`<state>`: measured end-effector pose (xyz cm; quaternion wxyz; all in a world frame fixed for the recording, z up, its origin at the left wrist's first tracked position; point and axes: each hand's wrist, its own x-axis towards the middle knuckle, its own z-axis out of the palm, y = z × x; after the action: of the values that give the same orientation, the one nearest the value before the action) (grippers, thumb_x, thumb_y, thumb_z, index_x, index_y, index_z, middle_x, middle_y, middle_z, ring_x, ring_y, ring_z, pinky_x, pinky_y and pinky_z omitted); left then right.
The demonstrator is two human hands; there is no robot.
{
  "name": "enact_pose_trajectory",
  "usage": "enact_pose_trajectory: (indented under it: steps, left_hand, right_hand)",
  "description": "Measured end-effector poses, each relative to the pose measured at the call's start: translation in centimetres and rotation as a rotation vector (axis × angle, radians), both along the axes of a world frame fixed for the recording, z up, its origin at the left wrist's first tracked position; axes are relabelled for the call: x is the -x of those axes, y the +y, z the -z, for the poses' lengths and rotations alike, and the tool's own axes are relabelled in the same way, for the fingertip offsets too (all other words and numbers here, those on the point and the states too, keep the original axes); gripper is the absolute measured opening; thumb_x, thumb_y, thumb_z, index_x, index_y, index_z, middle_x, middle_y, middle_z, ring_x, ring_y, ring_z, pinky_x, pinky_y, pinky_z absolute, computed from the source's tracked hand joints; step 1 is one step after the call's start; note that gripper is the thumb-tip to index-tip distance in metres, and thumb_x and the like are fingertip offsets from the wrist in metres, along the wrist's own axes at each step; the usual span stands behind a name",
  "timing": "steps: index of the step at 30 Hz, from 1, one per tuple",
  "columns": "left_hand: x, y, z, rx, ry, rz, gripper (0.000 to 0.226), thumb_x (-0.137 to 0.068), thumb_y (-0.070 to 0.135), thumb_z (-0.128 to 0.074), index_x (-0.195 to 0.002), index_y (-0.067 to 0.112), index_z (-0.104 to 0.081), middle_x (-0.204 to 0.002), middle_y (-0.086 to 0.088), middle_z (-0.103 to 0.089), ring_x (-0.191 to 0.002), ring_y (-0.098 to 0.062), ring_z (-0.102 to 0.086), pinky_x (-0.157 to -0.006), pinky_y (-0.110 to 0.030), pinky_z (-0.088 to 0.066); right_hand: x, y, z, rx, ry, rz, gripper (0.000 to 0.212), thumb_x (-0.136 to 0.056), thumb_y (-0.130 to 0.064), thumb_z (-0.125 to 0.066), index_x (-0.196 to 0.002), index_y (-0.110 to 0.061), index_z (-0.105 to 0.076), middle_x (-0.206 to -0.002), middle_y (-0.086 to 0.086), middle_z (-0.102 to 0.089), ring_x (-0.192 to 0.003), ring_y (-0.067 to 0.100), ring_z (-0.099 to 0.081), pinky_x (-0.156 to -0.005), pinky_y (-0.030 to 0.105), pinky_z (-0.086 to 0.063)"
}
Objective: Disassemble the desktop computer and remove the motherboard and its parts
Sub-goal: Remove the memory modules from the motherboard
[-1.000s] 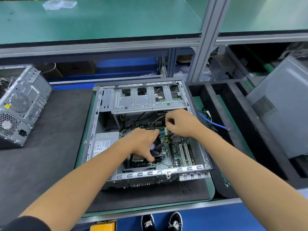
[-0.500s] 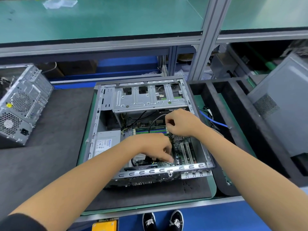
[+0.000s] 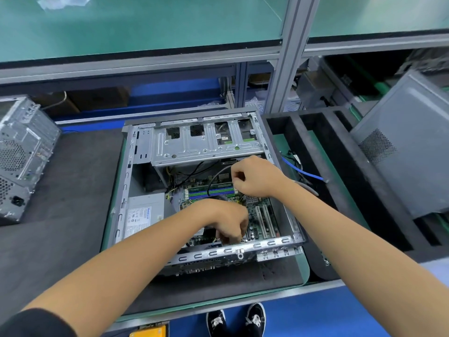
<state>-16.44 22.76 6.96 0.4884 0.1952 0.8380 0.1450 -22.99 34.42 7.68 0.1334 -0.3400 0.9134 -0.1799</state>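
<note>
The left hand point(image 3: 227, 221) has slid toward the near edge of the motherboard point(image 3: 261, 220), fingers curled down pinching something unclear. The right hand point(image 3: 255, 177) grips a black cable point(image 3: 213, 177) inside the open computer case point(image 3: 145, 152) on the mat.

green motherboard point(image 3: 261, 216), blue cable point(image 3: 301, 170) (bright), teal shelf point(image 3: 145, 25)

Electronics teardown workshop: ESD-mat benches point(image 3: 145, 25), alu framing point(image 3: 289, 57), opened PC cases point(image 3: 21, 152).
</note>
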Motion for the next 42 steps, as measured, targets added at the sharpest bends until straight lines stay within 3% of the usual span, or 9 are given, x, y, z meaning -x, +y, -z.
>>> enact_pose_trajectory:
  steps: [4,10,14,18,21,24,36,38,42]
  left_hand:
    - [-0.6,2.4,0.8,0.059,0.196,0.208,0.017,-0.082,-0.002,-0.056,-0.094,-0.009,-0.065,-0.08,-0.017,-0.066,-0.062,-0.026,-0.054,-0.047,-0.028,-0.042]
    - [-0.5,3.9,2.1,0.198,0.26,0.38,0.015,-0.081,-0.009,-0.061,-0.077,0.0,-0.049,-0.083,-0.015,-0.059,-0.068,-0.025,-0.049,-0.045,-0.026,-0.034]
    - [-0.7,3.8,2.4,0.155,0.303,0.327,0.029,-0.085,-0.008,-0.054,-0.066,0.008,-0.038,-0.07,-0.005,-0.044,-0.058,-0.018,-0.042,-0.046,-0.028,-0.035]
    - [-0.7,3.4,2.5,0.163,0.244,0.267,0.004,-0.082,-0.008,-0.058,-0.085,-0.007,-0.059,-0.089,-0.021,-0.065,-0.077,-0.033,-0.066,-0.059,-0.038,-0.053]
    - [-0.7,3.5,2.6,0.149,0.264,0.277,0.007,-0.083,-0.008,-0.053,-0.086,-0.008,-0.06,-0.085,-0.02,-0.063,-0.066,-0.029,-0.058,-0.05,-0.031,-0.045]
    - [-0.7,3.6,2.5,0.14,0.268,0.267,0.02,-0.082,-0.007,-0.053,-0.064,0.001,-0.048,-0.062,-0.009,-0.047,-0.052,-0.019,-0.039,-0.042,-0.025,-0.032]
    - [-0.4,3.3,1.4,-0.025,0.365,-0.045,0.027,-0.077,0.0,-0.053,-0.056,0.01,-0.04,-0.051,-0.005,-0.036,-0.048,-0.02,-0.032,-0.041,-0.027,-0.025]
    - [0.0,3.0,0.3,-0.038,0.414,-0.07,0.02,-0.077,0.001,-0.054,-0.058,0.005,-0.047,-0.05,-0.007,-0.041,-0.046,-0.02,-0.034,-0.039,-0.026,-0.025]
    - [-0.2,1.3,0.2,0.014,0.244,-0.079,0.012,-0.082,0.0,-0.05,-0.083,-0.006,-0.059,-0.062,-0.015,-0.061,-0.046,-0.019,-0.05,-0.036,-0.02,-0.034]
  right_hand:
    - [0.0,0.0,0.0,-0.009,0.016,-0.005,0.013,-0.082,-0.018,-0.053,-0.072,-0.016,-0.061,-0.067,0.001,-0.062,-0.063,0.02,-0.056,-0.055,0.03,-0.045]
    - [-0.2,-0.1,-0.1,-0.031,0.023,-0.019,0.014,-0.082,-0.016,-0.052,-0.072,-0.013,-0.061,-0.064,0.003,-0.062,-0.06,0.021,-0.054,-0.053,0.032,-0.045]
    - [-0.2,-0.1,-0.1,-0.025,0.016,-0.015,0.014,-0.081,-0.015,-0.051,-0.071,-0.013,-0.06,-0.061,0.001,-0.058,-0.054,0.017,-0.046,-0.051,0.029,-0.042]
    - [-0.3,-0.1,-0.2,-0.026,0.019,-0.017,0.014,-0.081,-0.015,-0.051,-0.07,-0.015,-0.059,-0.059,-0.002,-0.055,-0.054,0.016,-0.046,-0.051,0.029,-0.042]
    - [-0.3,-0.1,-0.2,-0.025,0.023,-0.017,0.014,-0.081,-0.016,-0.052,-0.07,-0.015,-0.059,-0.06,0.0,-0.057,-0.055,0.017,-0.047,-0.052,0.03,-0.043]
    - [-0.3,0.0,-0.2,-0.013,0.028,-0.016,0.014,-0.081,-0.015,-0.052,-0.069,-0.015,-0.059,-0.057,-0.004,-0.053,-0.052,0.013,-0.043,-0.05,0.026,-0.036]
    - [-0.1,0.0,-0.2,0.051,-0.012,-0.01,0.018,-0.081,-0.017,-0.053,-0.065,-0.01,-0.057,-0.059,0.005,-0.056,-0.055,0.019,-0.044,-0.054,0.031,-0.039]
    - [0.2,0.1,-0.3,0.179,-0.069,0.044,0.022,-0.083,-0.016,-0.055,-0.064,-0.006,-0.057,-0.06,0.01,-0.056,-0.056,0.025,-0.045,-0.054,0.035,-0.039]
    - [0.2,0.5,-0.4,0.239,-0.09,0.089,0.019,-0.085,-0.017,-0.057,-0.068,-0.01,-0.063,-0.065,0.012,-0.063,-0.063,0.032,-0.057,-0.056,0.04,-0.047]
